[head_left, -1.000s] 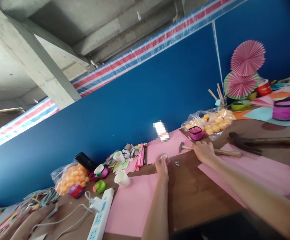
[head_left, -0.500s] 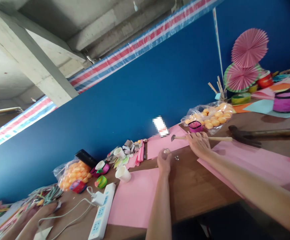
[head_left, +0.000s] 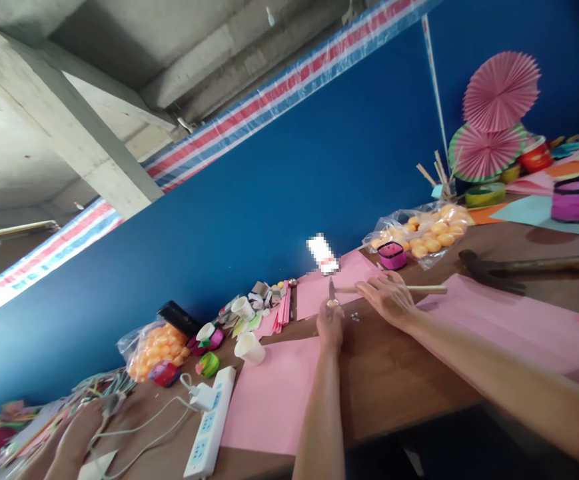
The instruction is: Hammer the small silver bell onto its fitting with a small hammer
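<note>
A power strip (head_left: 212, 423) is lying nearer than the white cup (head_left: 250, 348); silvery bits (head_left: 354, 317) and a pink tub (head_left: 392, 258) are sitting to the cup's right; there too, the right hand (head_left: 388, 299) is grasping the small hammer (head_left: 426, 290), its long axis running sideways, head pointing left; the left hand (head_left: 330, 327) is pinching something shiny.

The right grip (head_left: 385, 297) had carried the hammer (head_left: 426, 290) leftward. Its head (head_left: 332, 289), earlier well apart, had come right beside the left grip (head_left: 330, 327).
</note>
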Tool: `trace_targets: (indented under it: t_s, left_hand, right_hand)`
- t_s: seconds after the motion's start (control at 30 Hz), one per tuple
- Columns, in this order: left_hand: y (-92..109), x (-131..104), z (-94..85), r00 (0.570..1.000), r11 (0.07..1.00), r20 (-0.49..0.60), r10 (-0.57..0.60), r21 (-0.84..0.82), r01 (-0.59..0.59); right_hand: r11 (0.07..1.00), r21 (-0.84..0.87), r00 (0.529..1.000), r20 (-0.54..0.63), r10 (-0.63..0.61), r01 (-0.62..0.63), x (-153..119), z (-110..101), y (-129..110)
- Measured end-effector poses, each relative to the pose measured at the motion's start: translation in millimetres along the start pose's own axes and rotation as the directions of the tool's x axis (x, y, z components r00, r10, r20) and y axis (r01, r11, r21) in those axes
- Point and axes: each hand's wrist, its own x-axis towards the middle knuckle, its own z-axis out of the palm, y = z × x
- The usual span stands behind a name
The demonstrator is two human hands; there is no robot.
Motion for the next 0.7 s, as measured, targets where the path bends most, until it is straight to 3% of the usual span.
trace_targets:
  t_s: [0.1,0.23,0.4,0.7]
  left_hand:
    - [2,-1,0.7,0.997,0.999,0.075,-0.013,-0.032,0.016]
    - [7,-3,0.2,0.999,0.998,0.040,-0.015,-0.060,0.017]
    - [10,-4,1.7,0.988,0.992,-0.139,-0.061,-0.119,0.044]
    - [8,-3,0.2,0.991,0.989,-0.062,-0.117,-0.093,0.111]
  right_hand:
    - [0.997,0.036,0.992,0.108,0.065,-0.070,1,-4,-3]
    - [0.982,0.039,0.958,0.231,0.169,-0.183,2,-11,-6]
    - [0.990,0.049,0.967,0.224,0.121,-0.135,3,-15,-6]
    - [0.979,0.071,0.959,0.226,0.171,-0.192,3,-14,-5]
